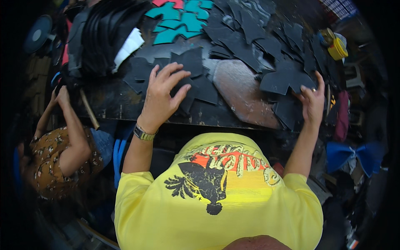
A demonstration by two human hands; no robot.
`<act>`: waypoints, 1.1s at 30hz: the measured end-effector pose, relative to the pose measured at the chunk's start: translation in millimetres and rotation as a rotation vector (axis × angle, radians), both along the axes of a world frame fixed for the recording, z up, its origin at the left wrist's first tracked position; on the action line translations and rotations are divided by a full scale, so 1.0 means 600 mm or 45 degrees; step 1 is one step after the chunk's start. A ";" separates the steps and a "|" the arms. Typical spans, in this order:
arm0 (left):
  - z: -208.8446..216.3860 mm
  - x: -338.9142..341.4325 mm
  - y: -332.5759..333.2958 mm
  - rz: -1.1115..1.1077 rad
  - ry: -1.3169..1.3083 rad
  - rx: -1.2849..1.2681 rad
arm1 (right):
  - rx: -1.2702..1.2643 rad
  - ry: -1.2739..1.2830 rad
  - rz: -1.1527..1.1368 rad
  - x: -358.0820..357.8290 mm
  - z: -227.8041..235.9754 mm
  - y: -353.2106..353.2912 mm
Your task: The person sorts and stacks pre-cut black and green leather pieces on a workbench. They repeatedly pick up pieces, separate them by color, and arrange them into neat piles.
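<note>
Left grip (167,96): fingers spread and slightly curled, palm down over a cluster of dark flat pieces (187,58) on the counter (121,102); nothing seen held, fingertip contact unclear. Right grip (310,99): index finger raised, the others bent in at the right edge of a broad notched piece (285,77); thumb mostly hidden, so can't tell if it's pinching the edge or just touching.

Notched piece lies at the right of the counter, against a loose heap of black cut pieces (246,43), with a worn brown-grey patch (241,91) between it and the left-hand cluster.

Step in hand, my read: handling cut pieces one by one, the notched piece being either taken up or let go. Next move would call for a clear thumb-and-finger pinch on that edge, kept flat so neighbouring pieces don't drag along, with the left grip free to steady or receive.

Around: teal pieces (183,23) at the far side, tall stack of black sheets (104,37) with white paper (128,49) beside it, co-worker (68,160) at left, well apart from both grips.
</note>
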State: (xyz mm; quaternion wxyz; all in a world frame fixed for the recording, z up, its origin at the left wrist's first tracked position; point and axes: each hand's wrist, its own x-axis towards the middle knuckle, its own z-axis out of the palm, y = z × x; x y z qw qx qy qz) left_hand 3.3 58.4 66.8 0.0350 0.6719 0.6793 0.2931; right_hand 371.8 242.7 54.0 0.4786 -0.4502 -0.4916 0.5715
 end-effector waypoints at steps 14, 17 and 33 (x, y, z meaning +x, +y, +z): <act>-0.055 -0.239 0.313 0.295 0.591 -0.084 | 0.014 -1.466 0.190 0.036 0.135 -0.024; -0.072 -0.253 0.376 0.467 0.390 -0.176 | 0.116 -1.484 0.191 0.026 0.144 -0.026; -0.056 -0.237 0.459 0.597 0.338 -0.418 | 0.400 -1.257 0.523 -0.061 0.118 -0.034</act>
